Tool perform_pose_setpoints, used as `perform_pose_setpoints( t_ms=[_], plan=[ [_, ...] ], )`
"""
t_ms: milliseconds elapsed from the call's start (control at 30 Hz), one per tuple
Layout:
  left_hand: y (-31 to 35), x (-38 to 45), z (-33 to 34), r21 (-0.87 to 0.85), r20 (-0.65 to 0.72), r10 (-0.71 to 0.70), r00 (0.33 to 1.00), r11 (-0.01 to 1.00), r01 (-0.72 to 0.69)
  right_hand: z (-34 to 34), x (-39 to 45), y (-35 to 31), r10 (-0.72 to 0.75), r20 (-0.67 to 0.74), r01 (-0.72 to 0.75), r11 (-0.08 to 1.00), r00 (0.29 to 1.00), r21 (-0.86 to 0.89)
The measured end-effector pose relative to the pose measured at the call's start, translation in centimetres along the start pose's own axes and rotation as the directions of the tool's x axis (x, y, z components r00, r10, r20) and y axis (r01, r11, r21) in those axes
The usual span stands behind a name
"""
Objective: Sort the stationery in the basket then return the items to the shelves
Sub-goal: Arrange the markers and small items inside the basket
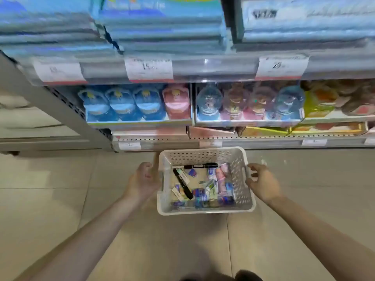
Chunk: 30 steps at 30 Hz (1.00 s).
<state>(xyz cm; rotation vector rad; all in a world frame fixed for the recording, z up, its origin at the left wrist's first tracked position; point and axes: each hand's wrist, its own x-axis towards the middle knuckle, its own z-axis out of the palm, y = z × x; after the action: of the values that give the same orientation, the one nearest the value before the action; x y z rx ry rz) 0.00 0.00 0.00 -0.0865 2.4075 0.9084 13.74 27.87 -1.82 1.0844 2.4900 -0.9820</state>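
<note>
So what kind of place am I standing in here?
Most likely a shop aisle selling stationery and toys: white price labels line the grey metal shelf edges, rows of identical blue and pink character items fill display trays, and a white perforated plastic basket sits below.

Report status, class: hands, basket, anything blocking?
Left hand and right hand open, either side of the white basket, contact unclear. Stationery unsorted inside, on the floor before the shelves. Nothing blocking.

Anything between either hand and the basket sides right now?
Nothing visible. The left hand sits just off the basket's left wall and the right hand just off its right wall, fingers loosely open, with only bare floor around them. The stationery lies inside, out of the way.
</note>
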Motion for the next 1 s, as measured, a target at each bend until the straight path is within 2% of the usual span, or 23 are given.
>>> perform_pose_setpoints(
  t_ms=[100, 200, 300, 467, 567, 667, 1000],
  plan=[
    [-1.6, 2.5, 2.9, 0.021, -0.028, 0.012, 1.0, 1.0, -0.012, 3.0, 2.6, 2.1, -0.125, -0.05, 0.117, 0.982, 0.991, -0.146],
    [-3.1, 4.5, 5.3, 0.066, -0.01, 0.098, 0.995, 0.993, -0.097, 5.6, 4.8, 3.9, -0.205, -0.091, 0.184, 0.962, 0.974, -0.202],
    [-4.8, 6.5, 6.5, 0.032, -0.023, 0.152, 0.988, 0.988, -0.151, 7.0, 6.5, 4.8, -0.231, -0.143, 0.203, 0.961, 0.962, -0.187],
    [-6.4, 8.6, 8.5, 0.1, -0.096, 0.238, 0.966, 0.968, -0.229, 8.3, 7.3, 6.0, -0.282, -0.184, 0.26, 0.956, 0.942, -0.136],
    [-6.9, 9.2, 9.3, 0.151, -0.152, 0.238, 0.959, 0.965, -0.215, 8.5, 7.6, 6.7, -0.3, -0.189, 0.276, 0.95, 0.935, -0.143],
    [-7.0, 9.5, 9.8, 0.163, -0.17, 0.244, 0.955, 0.963, -0.217, 8.6, 7.8, 7.2, -0.313, -0.19, 0.304, 0.949, 0.93, -0.079],
    [-7.1, 7.1, 11.9, 0.13, -0.139, 0.244, 0.96, 0.965, -0.226, 7.2, 6.6, 9.9, -0.272, -0.187, 0.277, 0.961, 0.944, -0.002]
  ],
)
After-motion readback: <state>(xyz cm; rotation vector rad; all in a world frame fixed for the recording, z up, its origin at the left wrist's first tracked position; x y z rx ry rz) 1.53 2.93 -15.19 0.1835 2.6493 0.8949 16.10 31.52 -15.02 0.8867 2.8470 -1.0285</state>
